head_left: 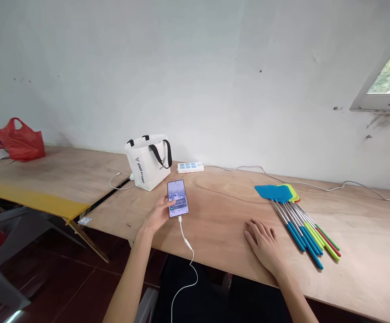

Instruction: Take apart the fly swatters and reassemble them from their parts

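Note:
My left hand (158, 214) holds a smartphone (178, 197) with its screen lit, the thumb lying over the lower left of the display. From the phone's bottom edge a white charging cable (188, 244) hangs down over the table's front edge. My right hand (262, 242) rests palm down on the wooden table (215, 224), fingers stretched out and nothing in them. Just right of it lies a bundle of fly swatters (296, 215) with blue, yellow-green, red and green handles; the blue heads cover most of the others.
Behind the phone stands a white tote bag (148, 166) with black handles. A white power strip (190, 167) lies by the wall, its grey cord (282, 176) running right. On the left table (63, 175) sits a red plastic bag (23, 141). Below is a grey stool (6, 264).

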`<state>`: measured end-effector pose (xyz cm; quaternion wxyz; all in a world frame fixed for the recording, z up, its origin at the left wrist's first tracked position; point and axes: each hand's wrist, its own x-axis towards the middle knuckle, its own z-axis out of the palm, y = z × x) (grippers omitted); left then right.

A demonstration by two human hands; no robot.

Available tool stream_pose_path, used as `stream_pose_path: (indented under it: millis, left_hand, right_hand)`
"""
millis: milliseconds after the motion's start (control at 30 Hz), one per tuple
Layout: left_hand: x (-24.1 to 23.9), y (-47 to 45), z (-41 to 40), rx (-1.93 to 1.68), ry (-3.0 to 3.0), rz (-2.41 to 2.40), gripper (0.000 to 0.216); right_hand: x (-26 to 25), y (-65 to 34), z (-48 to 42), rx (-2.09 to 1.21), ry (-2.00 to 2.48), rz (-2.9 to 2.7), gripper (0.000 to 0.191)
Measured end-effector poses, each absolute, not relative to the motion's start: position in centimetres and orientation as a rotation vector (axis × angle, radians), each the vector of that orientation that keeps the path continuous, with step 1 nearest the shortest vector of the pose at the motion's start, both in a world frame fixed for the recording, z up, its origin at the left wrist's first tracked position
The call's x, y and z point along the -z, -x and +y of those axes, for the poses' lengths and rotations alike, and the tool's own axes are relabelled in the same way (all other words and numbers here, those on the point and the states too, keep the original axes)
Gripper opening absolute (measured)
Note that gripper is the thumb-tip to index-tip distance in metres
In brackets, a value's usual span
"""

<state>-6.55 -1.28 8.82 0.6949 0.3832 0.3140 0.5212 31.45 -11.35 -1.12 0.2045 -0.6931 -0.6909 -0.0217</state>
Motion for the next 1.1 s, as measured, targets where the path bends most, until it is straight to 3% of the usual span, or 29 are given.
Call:
stream_pose_path:
  millis: [267, 467, 800, 1100]
  left_hand:
    - [-8.27, 6.59, -1.24, -1.274, -0.882, 0.613, 0.053]
    - [-8.74, 6.95, -1.67, -1.211, -0.986, 0.622, 0.069]
    - [-8.73, 6.25, -1.99, -1.136, -1.089, 0.711, 0.078]
    - [-8.68, 6.34, -1.96, -1.126, -1.082, 0.732, 0.068]
  right_hand:
    - [1.04, -31.39, -11.33, 0.088, 1.932, -1.930, 0.049]
    - [0.96, -31.37, -11.29, 0.073, 1.949, -1.928, 0.052]
    - [0.66, -31.24, -11.46, 0.054, 1.935, -1.920, 0.051]
    - [0.73, -31.23, -11.44, 0.061, 1.940, -1.922, 0.050]
